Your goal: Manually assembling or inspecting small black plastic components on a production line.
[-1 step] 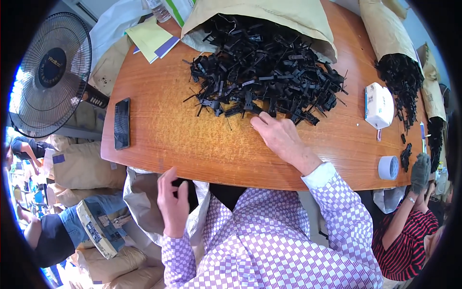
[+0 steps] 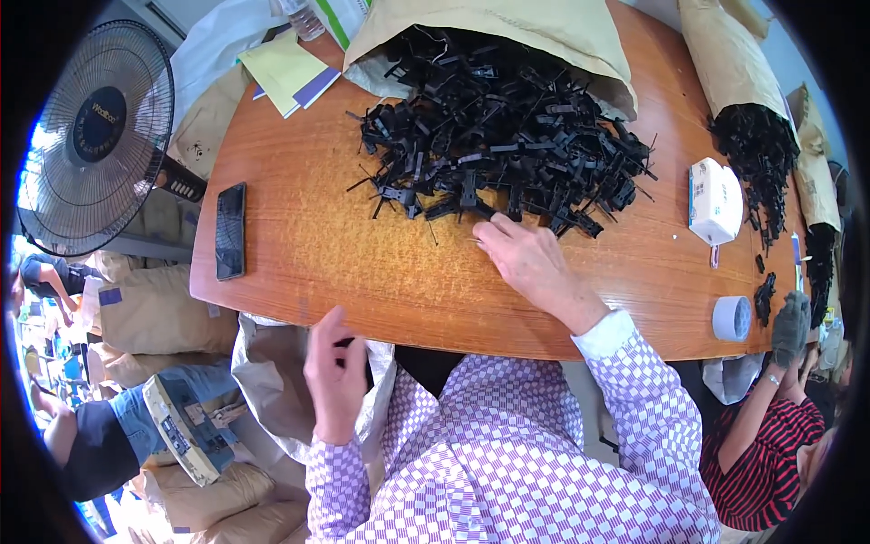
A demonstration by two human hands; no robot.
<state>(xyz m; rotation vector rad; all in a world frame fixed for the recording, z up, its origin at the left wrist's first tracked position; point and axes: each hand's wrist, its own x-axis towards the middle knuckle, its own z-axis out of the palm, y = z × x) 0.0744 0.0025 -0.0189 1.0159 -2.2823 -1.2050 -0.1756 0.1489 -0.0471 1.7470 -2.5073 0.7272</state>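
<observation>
A large heap of black plastic parts (image 2: 507, 145) spills from a wide brown paper sack (image 2: 544, 27) onto the wooden table (image 2: 362, 290). At the heap's near edge is my right hand (image 2: 535, 267), its fingers drawn together on the end of a black plastic part (image 2: 469, 198); the fingertips are partly hidden. My left hand (image 2: 335, 376) is raised at the table's near edge, over an open white-lined sack (image 2: 272, 372). Its thumb and fingers are apart, slightly blurred, and nothing shows between them.
A phone (image 2: 231, 231) lies at the table's left, near a black fan (image 2: 98, 127). On the right are a tissue pack (image 2: 716, 201), a tape roll (image 2: 730, 318) and another spilled sack (image 2: 734, 63). A co-worker's gloved hand (image 2: 791, 328) is at the right edge.
My left hand has shifted slightly right and its fingers have tilted. My right hand stays at the heap's edge, barely moved.
</observation>
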